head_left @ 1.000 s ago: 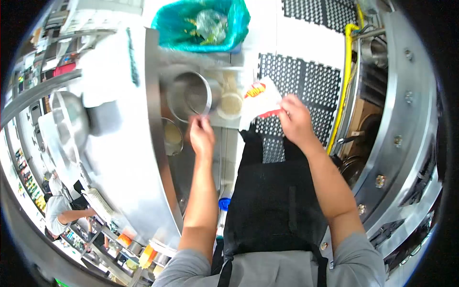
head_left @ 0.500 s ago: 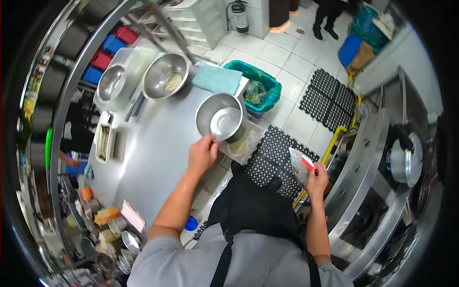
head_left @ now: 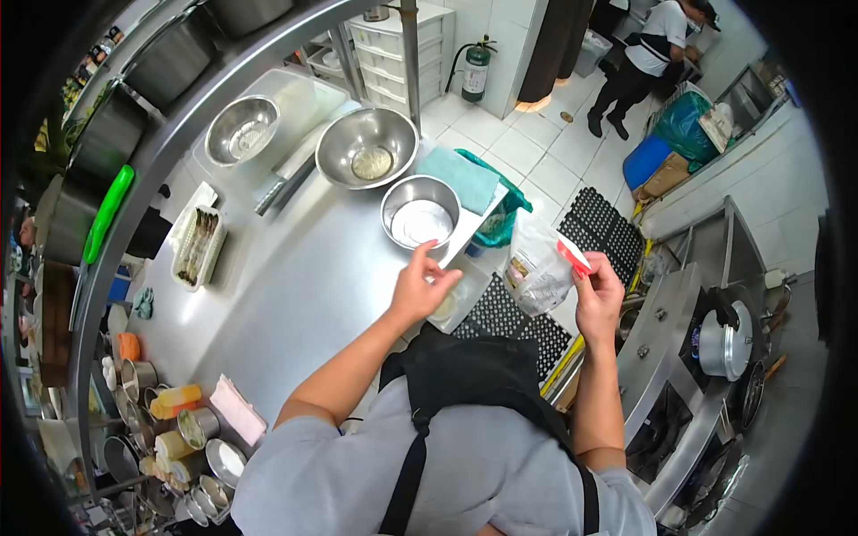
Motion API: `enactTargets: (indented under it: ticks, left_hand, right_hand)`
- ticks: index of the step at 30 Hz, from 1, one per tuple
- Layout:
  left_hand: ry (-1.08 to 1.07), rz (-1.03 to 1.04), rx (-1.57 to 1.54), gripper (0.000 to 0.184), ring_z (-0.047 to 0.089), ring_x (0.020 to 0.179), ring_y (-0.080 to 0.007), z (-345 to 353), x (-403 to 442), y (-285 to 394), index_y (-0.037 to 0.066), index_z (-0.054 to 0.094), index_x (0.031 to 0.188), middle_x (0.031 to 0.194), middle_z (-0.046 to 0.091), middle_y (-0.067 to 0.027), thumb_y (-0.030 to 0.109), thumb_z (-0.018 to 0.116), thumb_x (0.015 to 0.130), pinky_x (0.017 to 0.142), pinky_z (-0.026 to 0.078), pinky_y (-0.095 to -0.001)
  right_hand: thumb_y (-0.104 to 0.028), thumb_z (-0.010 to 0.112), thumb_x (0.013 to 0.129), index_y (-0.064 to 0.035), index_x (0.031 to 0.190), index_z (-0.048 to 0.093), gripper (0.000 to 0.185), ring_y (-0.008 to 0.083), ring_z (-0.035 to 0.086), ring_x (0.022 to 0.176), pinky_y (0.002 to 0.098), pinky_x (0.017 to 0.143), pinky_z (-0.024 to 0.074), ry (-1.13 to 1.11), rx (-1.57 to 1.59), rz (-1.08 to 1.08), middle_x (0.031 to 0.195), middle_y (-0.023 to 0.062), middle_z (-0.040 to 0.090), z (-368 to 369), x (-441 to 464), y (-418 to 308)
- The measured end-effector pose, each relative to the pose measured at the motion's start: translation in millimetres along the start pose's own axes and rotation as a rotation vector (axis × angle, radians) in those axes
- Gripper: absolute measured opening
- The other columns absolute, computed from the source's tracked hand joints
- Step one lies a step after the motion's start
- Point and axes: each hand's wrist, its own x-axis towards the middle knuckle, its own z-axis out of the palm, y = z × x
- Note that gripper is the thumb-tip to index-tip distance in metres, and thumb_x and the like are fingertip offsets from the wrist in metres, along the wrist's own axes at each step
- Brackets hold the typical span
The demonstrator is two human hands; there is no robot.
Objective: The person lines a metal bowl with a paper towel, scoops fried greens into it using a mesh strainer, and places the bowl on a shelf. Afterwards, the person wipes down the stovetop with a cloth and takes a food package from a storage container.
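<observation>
A straight-sided metal pot [head_left: 391, 217] stands on the steel table near its right edge. My left hand [head_left: 424, 288] is beside the pot's near side, fingers apart and holding nothing. Its index fingertip is at the rim; I cannot tell whether it touches. In my right hand [head_left: 599, 290] is a clear plastic bag [head_left: 539, 272] with a red strip and printed label, pinched at its top corner. Beyond the pot sits a wide steel bowl [head_left: 331, 147] with pale contents. A folded light-blue cloth [head_left: 460, 176] lies to the pot's right.
A long tray [head_left: 217, 263] and a knife [head_left: 284, 183] lie on the steel table [head_left: 295, 295]. A green-lined bin [head_left: 500, 228] stands past the table edge. On the stove at right is a lidded pot [head_left: 728, 344]. A person [head_left: 645, 62] stands at the back.
My left hand has let go of the pot's rim and its fingers have spread. My right hand has raised the plastic bag, which now hangs more openly in view. The camera view has shifted.
</observation>
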Motion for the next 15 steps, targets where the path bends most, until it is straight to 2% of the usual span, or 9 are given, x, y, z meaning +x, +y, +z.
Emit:
enactTargets:
  ticks: [1,2,4,5,7,10,12,14,15]
  left_hand:
    - [-0.134,-0.118,-0.177,0.078,0.058,0.098,-0.0188,6,4,0,0.007,0.031,0.136,0.106,0.060,-0.0120,0.020,0.076,0.074,0.081,0.048,-0.0335]
    - [-0.134,-0.111,-0.180,0.078,0.058,0.098,-0.0188,12,10,-4,0.007,0.031,0.136,0.106,0.060,-0.0120,0.020,0.076,0.074,0.081,0.048,-0.0335]
    - [-0.317,0.043,-0.438,0.089,0.046,0.119,-0.0229,23,25,-13,0.008,0.020,0.141,0.126,0.048,-0.0121,0.028,0.077,0.075,0.095,0.040,-0.0370]
    - [-0.313,0.040,-0.446,0.089,0.046,0.119,-0.0229,30,31,-16,0.008,0.020,0.141,0.126,0.048,-0.0121,0.028,0.077,0.075,0.095,0.040,-0.0370]
    - [-0.555,-0.071,-0.988,0.095,0.039,0.126,-0.0245,42,42,-15,0.011,0.014,0.143,0.132,0.044,-0.0110,0.038,0.075,0.075,0.103,0.032,-0.0406]
    - [-0.552,-0.176,-1.233,0.095,0.038,0.127,-0.0247,48,42,-7,0.013,0.015,0.143,0.132,0.043,-0.0094,0.046,0.071,0.074,0.104,0.033,-0.0435]
    - [-0.515,-0.213,-1.245,0.087,0.041,0.126,-0.0210,44,36,-1,0.010,0.020,0.141,0.133,0.043,-0.0059,0.046,0.067,0.078,0.103,0.036,-0.0460]
    - [-0.587,-0.335,-1.462,0.076,0.043,0.124,-0.0224,40,34,2,0.009,0.026,0.139,0.132,0.045,-0.0068,0.042,0.064,0.081,0.103,0.036,-0.0463]
    - [-0.596,-0.328,-1.505,0.067,0.043,0.125,-0.0255,41,31,4,0.009,0.029,0.138,0.133,0.045,-0.0086,0.044,0.055,0.087,0.104,0.035,-0.0473]
  right_hand:
    - [0.002,0.057,0.086,0.0015,0.080,0.055,0.006,0.0070,0.049,0.077,0.0199,0.067,0.0398,-0.053,-0.002,0.001,0.093,0.0031,0.053,8,6,-8]
    - [0.000,0.057,0.086,0.0016,0.080,0.055,0.006,0.0062,0.048,0.075,0.0195,0.066,0.0398,-0.069,0.000,-0.044,0.091,0.0029,0.054,19,14,-19]
    - [-0.002,0.058,0.086,0.0015,0.080,0.055,0.008,0.0056,0.048,0.074,0.0191,0.065,0.0397,-0.112,-0.104,-0.075,0.088,0.0025,0.054,33,30,-28]
    - [-0.004,0.059,0.086,0.0015,0.080,0.055,0.009,0.0058,0.049,0.073,0.0195,0.064,0.0399,-0.126,-0.060,-0.040,0.085,0.0026,0.054,44,35,-36]
    - [-0.004,0.059,0.087,0.0014,0.080,0.055,0.009,0.0058,0.049,0.073,0.0197,0.064,0.0402,-0.183,-0.066,-0.039,0.085,0.0026,0.055,60,46,-41]
    - [-0.006,0.058,0.087,0.0016,0.081,0.056,0.010,0.0079,0.050,0.071,0.0216,0.063,0.0416,-0.270,-0.132,-0.020,0.083,0.0044,0.056,84,60,-46]
    - [-0.008,0.058,0.086,0.0015,0.082,0.056,0.011,0.0105,0.051,0.069,0.0242,0.062,0.0426,-0.310,-0.331,-0.159,0.080,0.0066,0.056,100,72,-42]
    - [-0.012,0.057,0.087,0.0019,0.083,0.056,0.014,0.0133,0.052,0.067,0.0273,0.061,0.0432,-0.330,-0.298,-0.154,0.075,0.0086,0.054,116,85,-30]
    - [-0.013,0.056,0.087,0.0021,0.083,0.056,0.015,0.0140,0.053,0.067,0.0281,0.061,0.0433,-0.375,-0.319,-0.089,0.073,0.0085,0.055,123,92,-24]
